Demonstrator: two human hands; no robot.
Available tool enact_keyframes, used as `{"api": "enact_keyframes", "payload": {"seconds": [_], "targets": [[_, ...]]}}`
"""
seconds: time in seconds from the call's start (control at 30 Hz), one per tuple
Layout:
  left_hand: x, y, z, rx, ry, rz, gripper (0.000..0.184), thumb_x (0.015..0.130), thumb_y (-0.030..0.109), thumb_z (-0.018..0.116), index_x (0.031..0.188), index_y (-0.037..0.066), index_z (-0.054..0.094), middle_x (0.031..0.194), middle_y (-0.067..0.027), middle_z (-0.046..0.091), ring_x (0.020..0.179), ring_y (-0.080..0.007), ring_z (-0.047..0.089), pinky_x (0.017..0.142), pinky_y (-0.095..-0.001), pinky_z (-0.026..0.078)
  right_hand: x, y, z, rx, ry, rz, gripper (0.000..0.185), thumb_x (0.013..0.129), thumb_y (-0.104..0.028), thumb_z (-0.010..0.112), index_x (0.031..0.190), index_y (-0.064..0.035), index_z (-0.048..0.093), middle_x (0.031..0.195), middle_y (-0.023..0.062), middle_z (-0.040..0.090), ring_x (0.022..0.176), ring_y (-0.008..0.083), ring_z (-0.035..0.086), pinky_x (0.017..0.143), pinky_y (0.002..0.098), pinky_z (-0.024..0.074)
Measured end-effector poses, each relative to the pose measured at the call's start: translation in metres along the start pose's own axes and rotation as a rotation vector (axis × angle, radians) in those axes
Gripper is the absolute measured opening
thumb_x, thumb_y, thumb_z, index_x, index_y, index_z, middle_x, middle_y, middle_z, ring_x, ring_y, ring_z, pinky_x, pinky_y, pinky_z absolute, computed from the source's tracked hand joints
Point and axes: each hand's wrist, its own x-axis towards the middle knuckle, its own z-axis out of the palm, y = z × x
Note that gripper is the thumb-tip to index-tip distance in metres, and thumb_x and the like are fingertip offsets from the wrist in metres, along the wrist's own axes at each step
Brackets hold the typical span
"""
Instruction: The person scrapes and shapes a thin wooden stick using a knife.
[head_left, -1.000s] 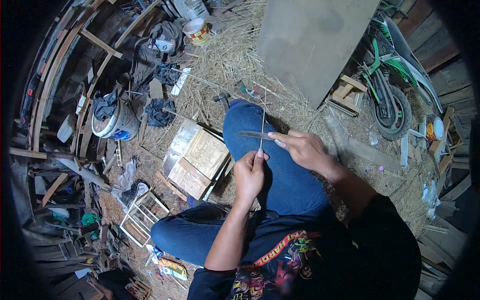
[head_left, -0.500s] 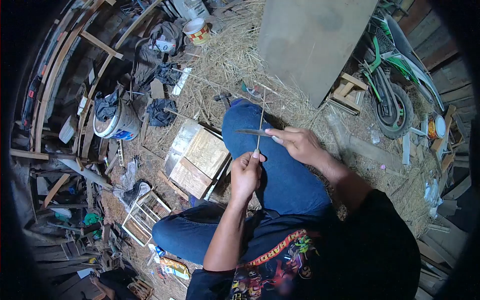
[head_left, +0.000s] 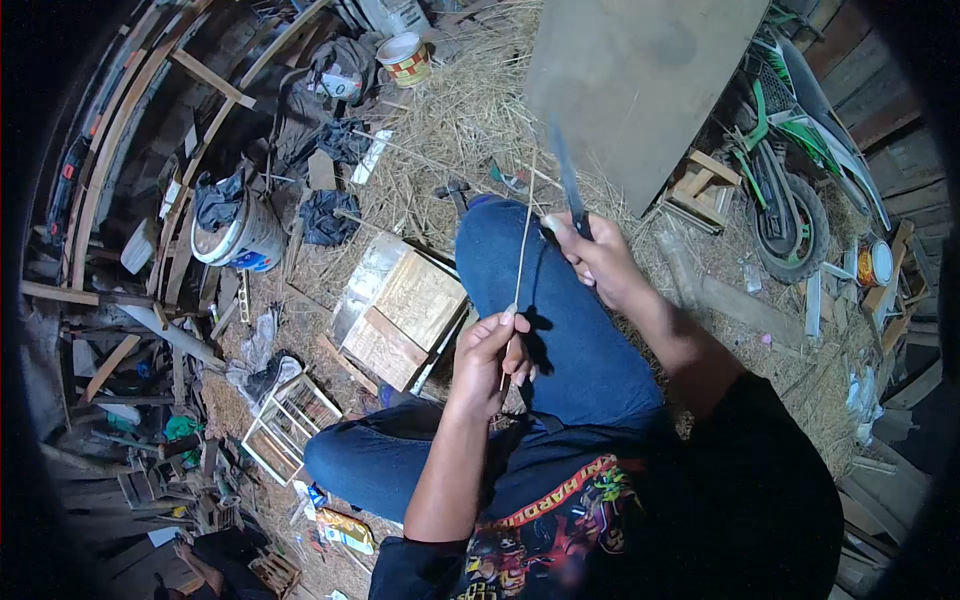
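Note:
My left hand pinches a thin wooden stick near its lower part, above my lap. The stick points up and away past my bent knee, and a short end shows below the fingers. In my right hand is a knife, its handle wrapped by the fingers. The blade points away from me, somewhat blurred, to the right of the stick and apart from it. Under both hands lies my leg in blue jeans.
A wooden box stands left of my knee, with a white slatted frame nearer me. Straw covers the floor. Further off are a white bucket, a large board and a green motorbike. Another person's arm shows at lower left.
The knife has left the stick, moved right and swung from pointing left to pointing away from me. My left hand still holds the stick, slightly lower.

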Motion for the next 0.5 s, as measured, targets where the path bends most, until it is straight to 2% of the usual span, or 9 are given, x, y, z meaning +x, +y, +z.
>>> {"api": "enact_keyframes", "payload": {"seconds": [0.03,0.1,0.17,0.27,0.37,0.4,0.5], "targets": [[-0.002,0.002,-0.001,-0.002,0.003,0.003,0.028,0.108,0.026,0.049,0.097,0.004,0.064,0.051,-0.0003,0.046,0.040,-0.0141,0.047,0.048,-0.0299,0.046,-0.001,-0.011,0.011,-0.002,-0.004,0.001,0.035,0.098,-0.032,0.070,0.109,0.0016,0.069,0.075,0.0014,0.064,0.052,0.0053,0.053,0.045,0.0221,0.0410],[-0.005,0.008,0.000,-0.073,-0.075,-0.040,0.028,0.108,0.027,0.049,0.099,0.004,0.063,0.051,-0.0003,0.046,0.040,-0.0143,0.047,0.049,-0.0307,0.048,0.002,-0.027,0.030,0.052,-0.103,0.107,0.033,0.097,-0.032,0.071,0.105,-0.0004,0.066,0.068,-0.0058,0.050,0.044,0.0001,0.035,0.038,0.0189,0.0250],[-0.011,0.015,0.006,-0.052,-0.084,-0.043,0.029,0.109,0.029,0.046,0.098,0.007,0.061,0.049,0.0012,0.043,0.039,-0.0136,0.045,0.048,-0.0300,0.046,0.007,-0.025,0.041,0.037,-0.119,0.071,0.031,0.098,-0.030,0.070,0.099,0.0005,0.065,0.067,-0.0044,0.052,0.044,0.0011,0.037,0.038,0.0189,0.0265],[-0.017,0.023,0.003,0.058,-0.052,0.073,0.030,0.110,0.028,0.045,0.103,0.004,0.060,0.052,-0.0026,0.048,0.038,-0.0140,0.043,0.046,-0.0284,0.043,0.015,-0.031,0.059,0.027,-0.137,0.056,0.029,0.099,-0.029,0.068,0.090,-0.0010,0.066,0.065,-0.0029,0.054,0.044,0.0014,0.039,0.037,0.0193,0.0270],[-0.024,0.037,-0.001,0.140,-0.044,0.136,0.030,0.110,0.028,0.044,0.103,0.003,0.059,0.052,-0.0043,0.049,0.037,-0.0135,0.042,0.043,-0.0269,0.041,0.025,-0.050,0.079,-0.056,-0.167,0.021,0.030,0.100,-0.029,0.068,0.090,-0.0014,0.066,0.064,-0.0033,0.053,0.043,0.0013,0.038,0.036,0.0195,0.0262],[-0.027,0.042,0.000,0.162,-0.018,0.152,0.029,0.110,0.027,0.044,0.103,0.003,0.059,0.051,-0.0045,0.049,0.037,-0.0134,0.041,0.042,-0.0262,0.039,0.029,-0.056,0.084,-0.081,-0.189,0.005,0.034,0.098,-0.036,0.070,0.083,-0.0057,0.065,0.062,-0.0039,0.053,0.044,0.0028,0.040,0.038,0.0216,0.0278],[-0.028,0.057,-0.010,0.212,-0.051,0.208,0.028,0.110,0.027,0.045,0.104,0.003,0.058,0.051,-0.0043,0.049,0.037,-0.0132,0.041,0.042,-0.0264,0.039,0.044,-0.074,0.104,-0.173,-0.214,-0.035,0.038,0.097,-0.041,0.070,0.081,-0.0072,0.064,0.061,-0.0043,0.052,0.044,0.0030,0.040,0.038,0.0222,0.0275]]}}
